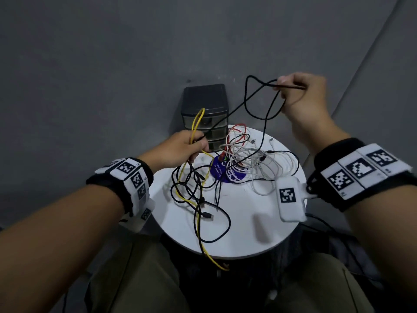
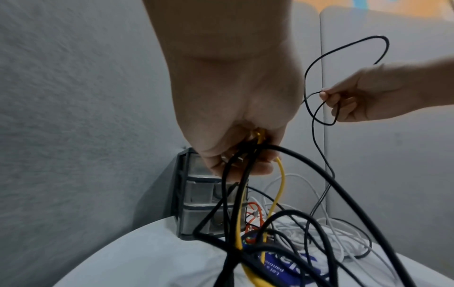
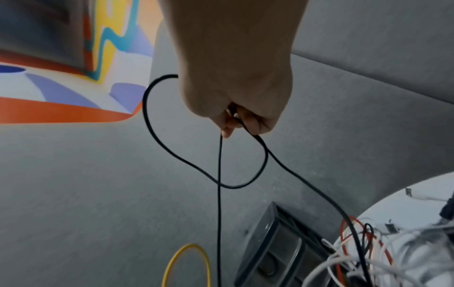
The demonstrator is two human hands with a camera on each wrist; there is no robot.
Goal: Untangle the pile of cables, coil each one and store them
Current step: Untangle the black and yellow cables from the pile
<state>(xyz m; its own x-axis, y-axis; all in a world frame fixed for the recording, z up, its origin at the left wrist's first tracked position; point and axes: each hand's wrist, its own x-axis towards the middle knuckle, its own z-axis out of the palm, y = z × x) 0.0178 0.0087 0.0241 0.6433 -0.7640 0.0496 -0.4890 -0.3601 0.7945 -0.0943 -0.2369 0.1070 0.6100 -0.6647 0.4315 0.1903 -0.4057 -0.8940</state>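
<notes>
Right hand (image 1: 302,98) at one o'clock pinches the black cable (image 1: 255,102), left hand (image 1: 180,147) grips the yellow cable (image 1: 196,123) bundle — tugging may tighten knots.

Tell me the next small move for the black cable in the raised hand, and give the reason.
Probably draw the right hand further up and away, so the thin black cable slides free. That hand already pinches it in loose loops, but it runs down into the left hand, which grips it bunched with the yellow cable; another strand drops to the pile on the white table.
</notes>
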